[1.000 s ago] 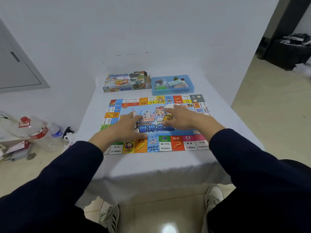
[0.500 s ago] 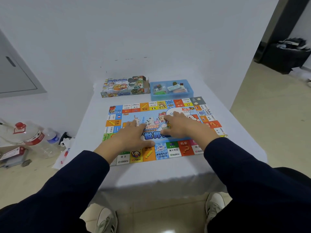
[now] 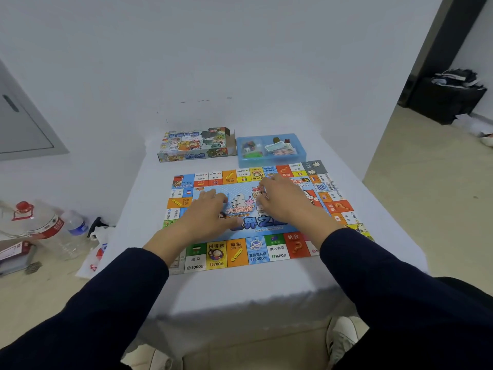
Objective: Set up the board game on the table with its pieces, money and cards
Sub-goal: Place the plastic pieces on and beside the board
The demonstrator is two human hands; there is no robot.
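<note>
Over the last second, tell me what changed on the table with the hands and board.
Both hands slid away from the person across the board: the left hand only slightly, the right hand nearly to the far row of squares. Both stay flat on it, gripping nothing. The box and blue tray stayed put.

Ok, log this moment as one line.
board unfolded flat | left hand, right hand pressing it | blue tray still full | box aside

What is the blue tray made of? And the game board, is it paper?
The blue tray looks like thin plastic: see-through blue walls with a soft shine. The game board looks like printed paper or thin card, lying flat with a slight gloss; which one, I cannot tell.
</note>
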